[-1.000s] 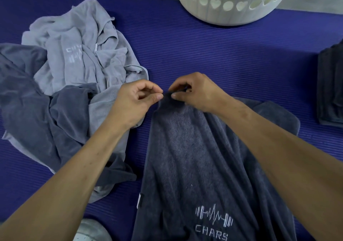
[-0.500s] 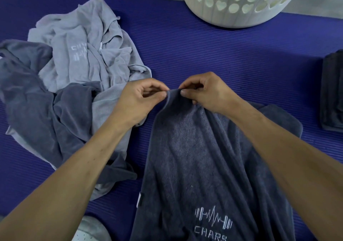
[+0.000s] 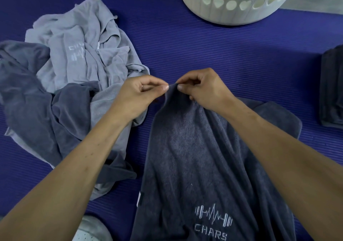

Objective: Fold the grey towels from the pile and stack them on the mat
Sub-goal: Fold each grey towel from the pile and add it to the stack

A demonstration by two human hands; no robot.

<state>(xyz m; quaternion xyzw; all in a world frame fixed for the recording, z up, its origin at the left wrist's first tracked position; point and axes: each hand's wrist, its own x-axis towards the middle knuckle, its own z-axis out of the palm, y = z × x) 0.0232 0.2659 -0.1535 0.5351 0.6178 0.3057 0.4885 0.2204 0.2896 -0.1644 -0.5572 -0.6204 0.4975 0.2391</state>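
A dark grey towel (image 3: 194, 157) with a white "CHARS" logo hangs from my two hands down toward the camera, its far part trailing on the blue mat (image 3: 213, 55). My left hand (image 3: 137, 96) and my right hand (image 3: 202, 88) pinch its top edge side by side, thumbs almost touching. A crumpled pile of light and dark grey towels (image 3: 74, 85) lies on the mat to the left. A stack of folded dark towels (image 3: 332, 87) sits at the right edge, partly cut off.
A white laundry basket (image 3: 232, 1) with heart-shaped holes stands at the far edge of the mat. Grey floor shows beyond the mat. A pale rounded object (image 3: 91, 229) shows at the bottom left, under my left forearm.
Both hands stay pinched on the towel's top edge and have risen slightly with it. The view has shifted a little.
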